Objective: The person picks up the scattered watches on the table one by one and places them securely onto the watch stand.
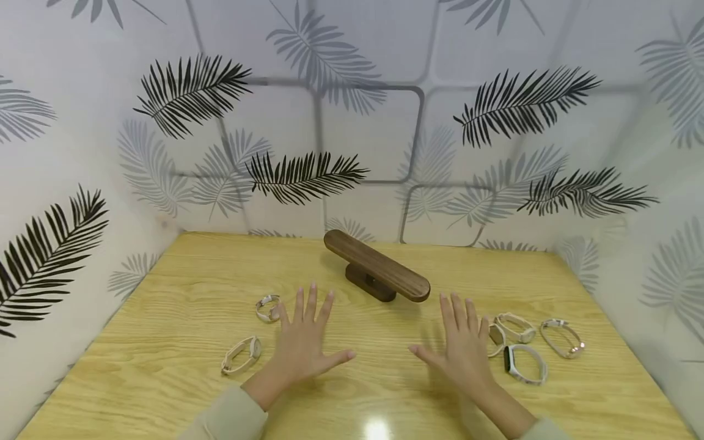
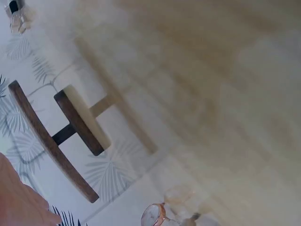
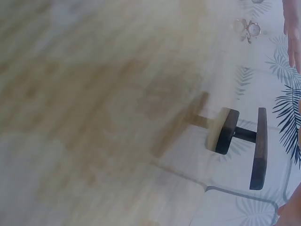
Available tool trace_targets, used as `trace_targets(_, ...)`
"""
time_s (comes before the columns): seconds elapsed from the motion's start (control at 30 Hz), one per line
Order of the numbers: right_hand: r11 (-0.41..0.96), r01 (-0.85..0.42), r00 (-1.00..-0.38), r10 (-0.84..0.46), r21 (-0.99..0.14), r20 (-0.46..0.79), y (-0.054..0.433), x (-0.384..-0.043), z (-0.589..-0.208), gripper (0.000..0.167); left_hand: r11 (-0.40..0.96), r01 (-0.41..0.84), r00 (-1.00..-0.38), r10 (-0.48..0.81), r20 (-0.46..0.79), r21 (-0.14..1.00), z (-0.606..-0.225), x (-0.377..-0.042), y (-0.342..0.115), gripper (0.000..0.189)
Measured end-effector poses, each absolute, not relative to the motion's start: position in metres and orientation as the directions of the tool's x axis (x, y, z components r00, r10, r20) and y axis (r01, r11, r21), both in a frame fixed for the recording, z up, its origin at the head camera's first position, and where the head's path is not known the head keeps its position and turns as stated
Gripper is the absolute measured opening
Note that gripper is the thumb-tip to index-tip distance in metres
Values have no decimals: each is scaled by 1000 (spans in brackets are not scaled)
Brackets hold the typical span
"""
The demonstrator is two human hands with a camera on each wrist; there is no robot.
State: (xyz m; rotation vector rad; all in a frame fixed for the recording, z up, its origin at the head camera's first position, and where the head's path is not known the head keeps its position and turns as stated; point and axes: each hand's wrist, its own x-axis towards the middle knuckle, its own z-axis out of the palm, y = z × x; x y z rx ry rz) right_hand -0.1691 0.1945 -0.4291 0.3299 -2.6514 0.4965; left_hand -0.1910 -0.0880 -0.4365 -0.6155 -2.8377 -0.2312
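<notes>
My left hand point(image 1: 304, 345) is spread palm down over the table with nothing in it. Its fingertips are close to a small strap watch point(image 1: 273, 313), and another pale watch point(image 1: 255, 348) lies to its left. My right hand point(image 1: 463, 351), also spread and holding nothing, partly hides a round-faced watch point(image 1: 497, 338). Beside that lie a cream watch point(image 1: 528, 335), a white band with a dark screen point(image 1: 513, 365) and a thin rose-gold watch point(image 1: 576, 351). Beyond and between both hands stands a dark wooden T-shaped display stand point(image 1: 379, 264), its bar bare. Both wrist views show this stand too.
The light wood table point(image 1: 181, 305) meets a leaf-patterned wall covering point(image 1: 374, 134) at the back, which also rises on both sides. A bright light reflection point(image 1: 376, 428) shows at the near edge of the tabletop.
</notes>
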Motion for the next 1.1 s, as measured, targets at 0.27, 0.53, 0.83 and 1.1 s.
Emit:
trace_targets(0.27, 851, -351, -873, -147, -391, 464, 191, -188, -430, 95, 854, 369, -929, 324, 180, 368, -427, -210, -85, 95)
trace_targets(0.53, 690, -301, -935, -80, -658, 344, 187, -214, -428, 84, 768, 321, -947, 264, 183, 554, -419, -232, -84, 90)
trace_targets(0.83, 449, -96, -989, 58, -888, 137, 178, -231, -431, 76, 642, 234, -969, 219, 118, 730, -413, -251, -79, 89)
trace_targets(1.1, 385, -23, -972, 208, -922, 111, 169, -239, -434, 49, 590, 161, -977, 210, 42, 791, -417, -260, -83, 83)
